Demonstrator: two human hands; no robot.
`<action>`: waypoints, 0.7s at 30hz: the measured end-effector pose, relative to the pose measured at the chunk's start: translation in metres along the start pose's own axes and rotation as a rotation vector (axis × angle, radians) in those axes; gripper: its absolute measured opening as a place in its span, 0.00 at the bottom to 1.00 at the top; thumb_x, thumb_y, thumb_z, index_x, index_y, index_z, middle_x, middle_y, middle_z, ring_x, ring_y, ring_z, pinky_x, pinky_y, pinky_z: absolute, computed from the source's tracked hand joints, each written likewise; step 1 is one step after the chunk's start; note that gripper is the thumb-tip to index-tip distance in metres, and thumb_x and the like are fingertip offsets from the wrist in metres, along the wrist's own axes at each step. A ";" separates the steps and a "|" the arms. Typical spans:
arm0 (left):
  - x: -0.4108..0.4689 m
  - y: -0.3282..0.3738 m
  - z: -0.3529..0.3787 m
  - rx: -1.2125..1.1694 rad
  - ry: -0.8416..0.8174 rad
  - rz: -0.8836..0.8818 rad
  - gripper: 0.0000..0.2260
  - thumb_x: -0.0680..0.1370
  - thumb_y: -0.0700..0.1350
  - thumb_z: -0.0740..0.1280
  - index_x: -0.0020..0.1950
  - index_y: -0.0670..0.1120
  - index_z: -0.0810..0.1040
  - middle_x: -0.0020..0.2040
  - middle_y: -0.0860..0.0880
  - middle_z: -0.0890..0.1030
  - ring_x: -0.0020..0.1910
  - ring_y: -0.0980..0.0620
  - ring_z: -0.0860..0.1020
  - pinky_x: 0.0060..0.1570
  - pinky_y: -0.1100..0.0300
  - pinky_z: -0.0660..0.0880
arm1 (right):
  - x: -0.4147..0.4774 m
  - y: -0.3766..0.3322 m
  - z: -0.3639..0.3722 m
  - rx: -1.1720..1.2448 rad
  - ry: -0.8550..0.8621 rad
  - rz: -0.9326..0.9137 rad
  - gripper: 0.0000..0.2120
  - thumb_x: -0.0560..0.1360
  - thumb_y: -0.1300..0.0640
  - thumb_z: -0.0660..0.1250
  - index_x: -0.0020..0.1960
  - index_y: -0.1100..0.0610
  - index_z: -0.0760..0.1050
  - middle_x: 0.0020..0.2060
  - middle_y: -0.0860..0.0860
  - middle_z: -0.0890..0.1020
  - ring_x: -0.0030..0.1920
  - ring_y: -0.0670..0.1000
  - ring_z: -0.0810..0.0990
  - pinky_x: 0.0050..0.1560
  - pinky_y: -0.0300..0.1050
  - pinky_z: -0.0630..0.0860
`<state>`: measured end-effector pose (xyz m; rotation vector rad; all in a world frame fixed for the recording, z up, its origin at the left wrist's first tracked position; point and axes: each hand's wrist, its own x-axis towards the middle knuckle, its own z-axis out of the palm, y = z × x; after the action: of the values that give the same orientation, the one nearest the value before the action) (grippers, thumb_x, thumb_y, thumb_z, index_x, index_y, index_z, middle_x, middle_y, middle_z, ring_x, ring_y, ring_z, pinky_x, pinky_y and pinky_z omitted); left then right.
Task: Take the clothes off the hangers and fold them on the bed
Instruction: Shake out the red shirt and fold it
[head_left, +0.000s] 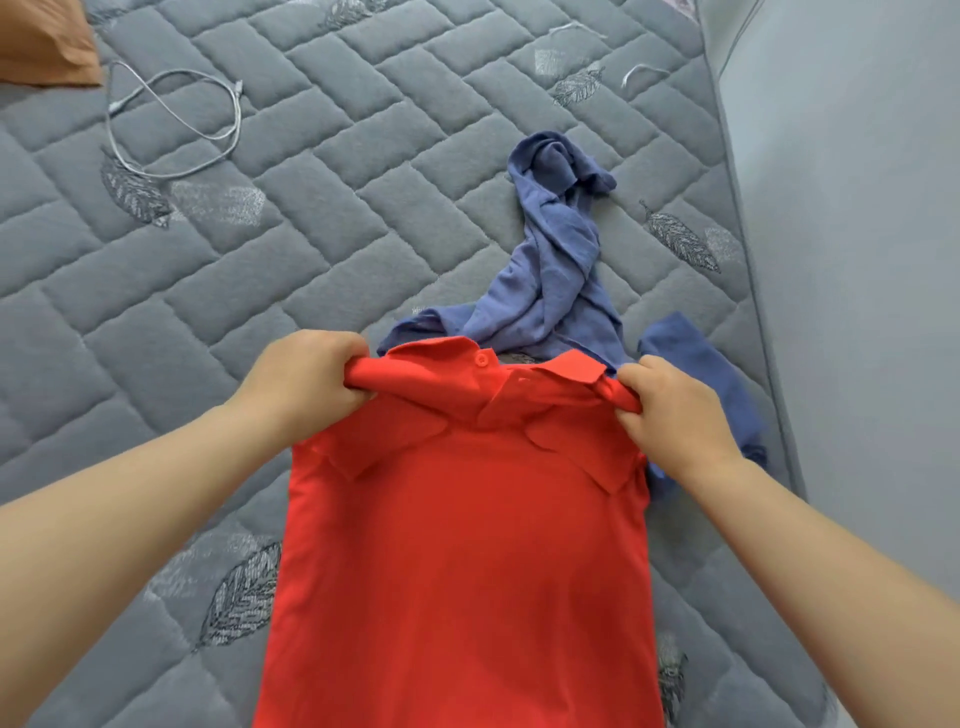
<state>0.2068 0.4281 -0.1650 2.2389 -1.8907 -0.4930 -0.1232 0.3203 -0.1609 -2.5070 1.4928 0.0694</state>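
— Across the near-right part of the grey quilted bed (363, 171), what takes up most room?
— A red polo shirt (467, 545), collar away from the person, both sleeves folded inward (whether it rests fully flat, I cannot tell).
— And beyond the collar?
— A crumpled blue garment (550, 280), by the right edge.
— The hands?
— The left hand (306, 379) grips bunched fabric at one shoulder, the right hand (670, 410) at the other, fingers curled tight.
— Anything smaller?
— A white cable (171, 119), looped near the far-left corner.
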 end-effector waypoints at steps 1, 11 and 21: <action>-0.010 0.003 -0.001 0.004 0.018 0.002 0.12 0.69 0.46 0.72 0.34 0.51 0.68 0.36 0.45 0.81 0.43 0.39 0.78 0.34 0.55 0.65 | -0.011 -0.002 -0.001 -0.004 0.008 0.002 0.08 0.73 0.58 0.69 0.39 0.57 0.70 0.38 0.53 0.72 0.41 0.62 0.77 0.34 0.47 0.60; -0.122 0.022 0.023 -0.037 0.175 0.101 0.10 0.67 0.48 0.66 0.43 0.45 0.79 0.36 0.42 0.82 0.39 0.35 0.79 0.33 0.52 0.68 | -0.145 -0.022 0.024 -0.024 0.080 0.031 0.10 0.69 0.59 0.73 0.39 0.59 0.72 0.38 0.57 0.75 0.38 0.63 0.78 0.31 0.46 0.60; -0.268 0.020 0.134 0.071 -0.292 0.022 0.15 0.69 0.52 0.68 0.49 0.44 0.76 0.43 0.46 0.78 0.45 0.42 0.78 0.43 0.49 0.74 | -0.269 -0.024 0.119 -0.115 -0.346 0.089 0.10 0.72 0.52 0.69 0.49 0.55 0.73 0.49 0.52 0.74 0.52 0.57 0.76 0.43 0.49 0.72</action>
<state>0.1025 0.6976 -0.2451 2.2929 -2.0963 -0.7997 -0.2232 0.5892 -0.2314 -2.3557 1.4868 0.5867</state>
